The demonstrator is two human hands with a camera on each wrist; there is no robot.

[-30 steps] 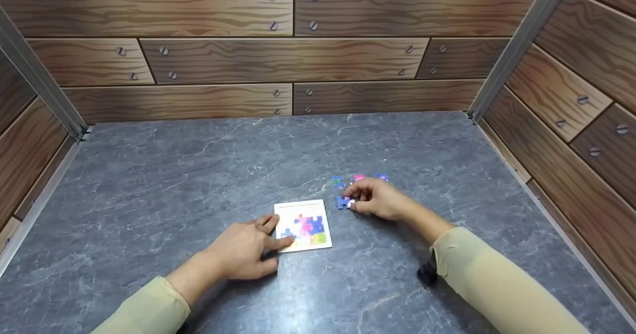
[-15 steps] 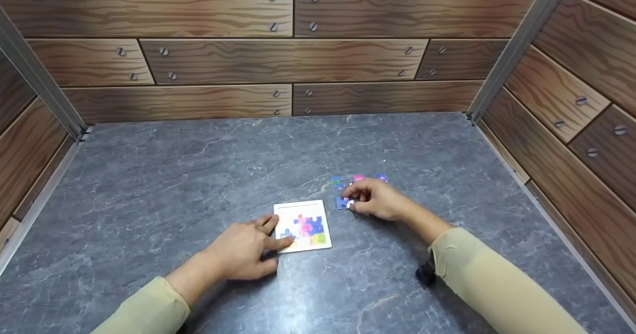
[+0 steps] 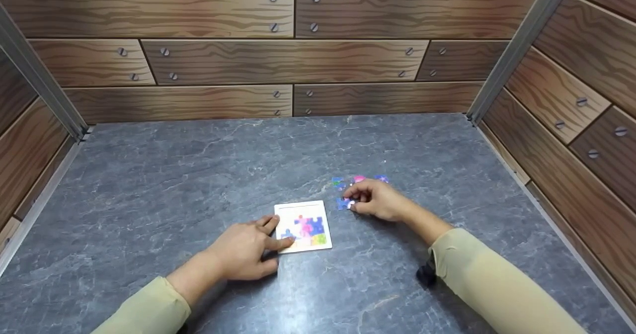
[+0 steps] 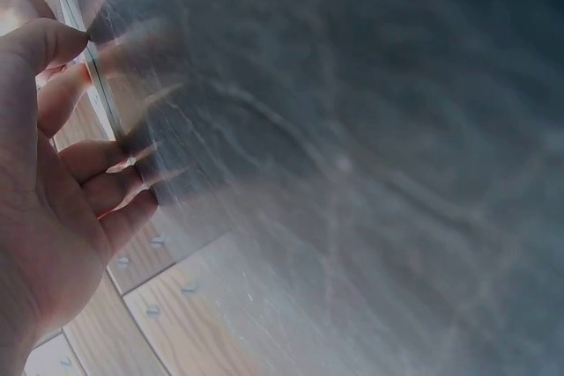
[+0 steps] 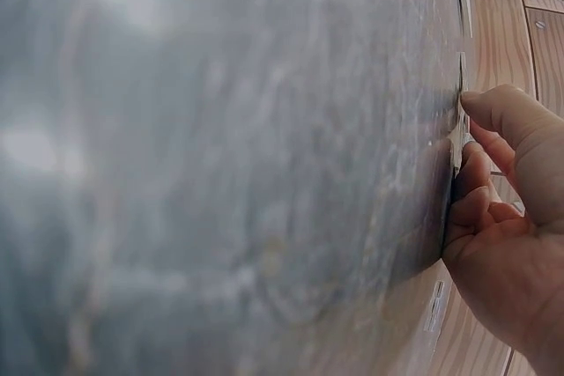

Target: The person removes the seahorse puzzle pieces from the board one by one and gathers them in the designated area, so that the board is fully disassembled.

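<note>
A white square puzzle tray [image 3: 298,206] lies on the table, with several joined pink, blue and green jigsaw pieces [image 3: 310,228] inside it. My left hand [image 3: 243,250] rests on the tray's left side, its index finger extended over a blue piece near the lower left corner. To the right of the tray, my right hand [image 3: 381,200] pinches a blue jigsaw piece [image 3: 342,204] between thumb and fingers, low at the tabletop. Part of that piece is hidden by the fingertips. In the right wrist view, the thumb and curled fingers [image 5: 476,169] meet at the table surface.
Loose jigsaw pieces lie just beyond the right hand: a blue-green one [image 3: 338,180], a pink one [image 3: 358,178] and a blue one [image 3: 381,178]. Wood-patterned walls [image 3: 218,58] enclose the grey marbled table [image 3: 198,165] at the back and sides.
</note>
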